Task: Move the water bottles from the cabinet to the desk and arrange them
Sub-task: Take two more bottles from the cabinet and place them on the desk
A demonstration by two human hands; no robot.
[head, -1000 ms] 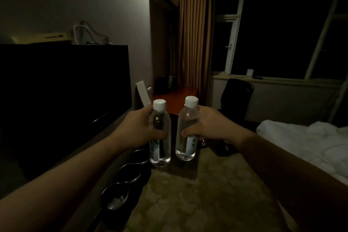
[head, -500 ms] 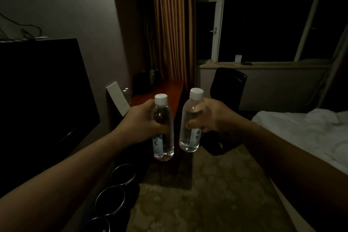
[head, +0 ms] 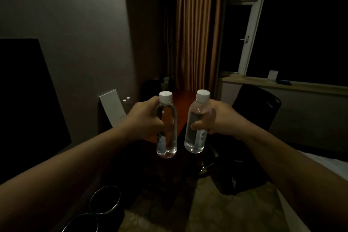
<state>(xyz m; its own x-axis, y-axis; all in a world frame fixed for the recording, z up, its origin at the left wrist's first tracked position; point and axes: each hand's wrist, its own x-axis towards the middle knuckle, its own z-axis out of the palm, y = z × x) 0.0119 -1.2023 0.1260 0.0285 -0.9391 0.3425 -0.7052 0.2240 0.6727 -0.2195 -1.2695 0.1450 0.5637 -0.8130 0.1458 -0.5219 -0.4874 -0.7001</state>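
Note:
I carry two clear water bottles with white caps, both upright in the air at the middle of the view. My left hand (head: 144, 118) grips the left bottle (head: 166, 128) around its middle. The right bottle (head: 197, 124) is held the same way by my right hand (head: 216, 120). Behind them the reddish-brown desk (head: 181, 107) runs toward the curtain. Two small white caps (head: 126, 99) of other bottles show at the desk's left end.
A black chair (head: 258, 111) stands right of the desk. A white card (head: 113, 106) leans against the wall. A dark screen (head: 28, 100) fills the left. Round metal-rimmed bins (head: 105, 199) sit at the lower left. White bedding (head: 327, 167) lies at the right edge.
I have come closer to the desk, which looks larger now. Both bottles stay in my grip and sit a little further apart. The bins have slid toward the bottom edge.

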